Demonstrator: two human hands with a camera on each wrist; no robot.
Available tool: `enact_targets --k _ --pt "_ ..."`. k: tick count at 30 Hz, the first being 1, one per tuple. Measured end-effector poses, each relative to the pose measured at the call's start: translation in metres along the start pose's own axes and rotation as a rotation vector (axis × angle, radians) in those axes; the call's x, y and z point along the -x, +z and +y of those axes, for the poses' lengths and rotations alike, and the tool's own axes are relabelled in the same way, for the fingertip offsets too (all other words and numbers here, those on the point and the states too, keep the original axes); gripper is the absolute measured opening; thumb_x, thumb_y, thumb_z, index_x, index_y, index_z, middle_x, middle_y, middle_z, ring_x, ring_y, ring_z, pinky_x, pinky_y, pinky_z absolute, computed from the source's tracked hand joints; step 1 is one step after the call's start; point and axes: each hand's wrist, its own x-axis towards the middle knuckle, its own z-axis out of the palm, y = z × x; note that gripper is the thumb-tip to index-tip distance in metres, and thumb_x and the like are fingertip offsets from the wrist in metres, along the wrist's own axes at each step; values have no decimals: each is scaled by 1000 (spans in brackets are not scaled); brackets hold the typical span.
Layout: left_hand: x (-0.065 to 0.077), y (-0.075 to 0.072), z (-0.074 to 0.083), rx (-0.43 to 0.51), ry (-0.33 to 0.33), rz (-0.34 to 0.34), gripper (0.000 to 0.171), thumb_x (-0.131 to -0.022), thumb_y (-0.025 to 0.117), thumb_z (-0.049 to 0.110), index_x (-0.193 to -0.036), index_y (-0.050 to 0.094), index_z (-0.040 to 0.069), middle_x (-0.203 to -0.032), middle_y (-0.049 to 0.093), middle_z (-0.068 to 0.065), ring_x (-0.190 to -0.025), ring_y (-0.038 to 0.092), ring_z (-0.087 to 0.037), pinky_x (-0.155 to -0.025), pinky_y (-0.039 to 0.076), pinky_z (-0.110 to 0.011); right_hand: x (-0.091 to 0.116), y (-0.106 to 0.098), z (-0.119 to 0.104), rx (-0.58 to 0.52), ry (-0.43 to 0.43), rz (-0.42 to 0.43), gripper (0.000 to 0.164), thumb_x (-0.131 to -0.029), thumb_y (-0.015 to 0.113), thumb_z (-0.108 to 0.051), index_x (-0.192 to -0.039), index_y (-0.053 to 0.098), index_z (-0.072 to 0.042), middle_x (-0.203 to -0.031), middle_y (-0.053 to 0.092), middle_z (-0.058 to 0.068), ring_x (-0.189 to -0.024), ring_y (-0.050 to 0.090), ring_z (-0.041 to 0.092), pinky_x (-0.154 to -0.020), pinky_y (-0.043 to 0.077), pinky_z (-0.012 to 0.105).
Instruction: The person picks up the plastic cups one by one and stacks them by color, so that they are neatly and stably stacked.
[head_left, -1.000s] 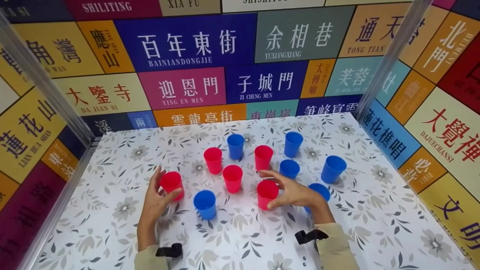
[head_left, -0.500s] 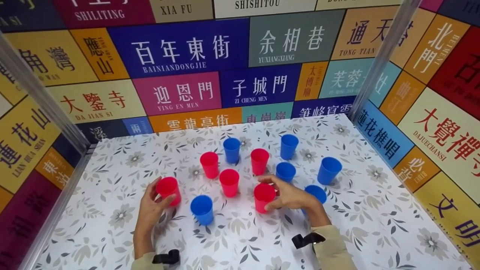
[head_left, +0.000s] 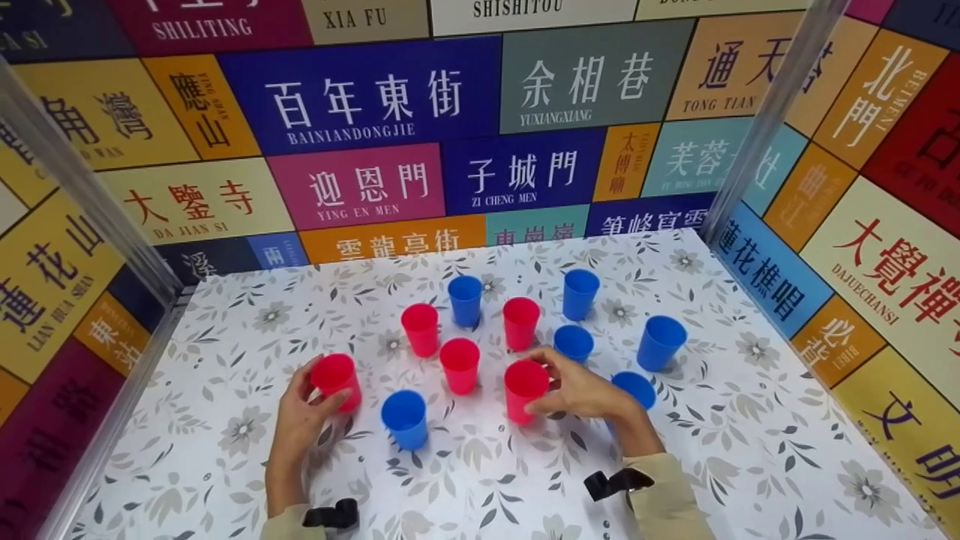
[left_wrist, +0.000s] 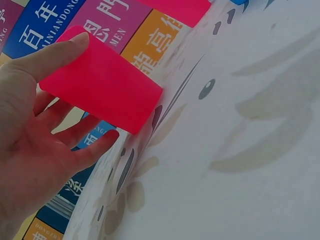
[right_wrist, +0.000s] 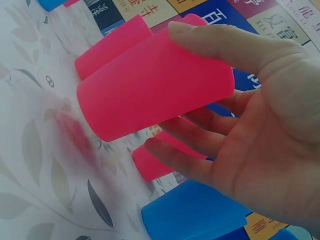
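My left hand (head_left: 306, 409) holds a red plastic cup (head_left: 336, 382) at the left of the group, thumb on the near side and fingers behind it. The left wrist view shows that cup (left_wrist: 105, 82) with its base at the tabletop. Toward the right, my right hand (head_left: 581, 386) grips another red cup (head_left: 525, 390) by its side, mouth up. In the right wrist view the thumb lies across this cup (right_wrist: 155, 85), with a reddish reflection on the table beside its base. Between the hands stand a blue cup (head_left: 405, 421) and a red cup (head_left: 459, 367).
Farther back are two red cups, one left (head_left: 420, 330) and one right (head_left: 520, 324), and a blue cup (head_left: 465, 301). Several blue cups stand to the right, one (head_left: 634, 386) partly behind my right forearm. Sign-printed walls (head_left: 360, 180) enclose the floral tabletop (head_left: 247, 480).
My left hand has closed in around its red cup. The right hand has shifted its red cup slightly left, toward the middle red cup. The head view has tilted a little.
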Motion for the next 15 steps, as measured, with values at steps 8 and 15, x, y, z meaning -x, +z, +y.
enact_targets --k 8,15 --pt "0 -3 -2 -55 -87 2 82 -88 78 26 -156 32 20 -154 43 -9 -140 45 -28 -104 50 -24 4 6 -18 -46 -28 79 71 -82 82 -29 -140 44 -15 -131 56 8 -121 54 28 -95 54 40" --pt "0 -4 -2 -63 -132 8 86 -86 78 35 -157 31 22 -155 42 -10 -140 43 -31 -108 50 -38 4 19 -40 -71 -121 130 67 -84 81 -30 -138 46 -16 -132 55 8 -116 58 26 -97 52 43"
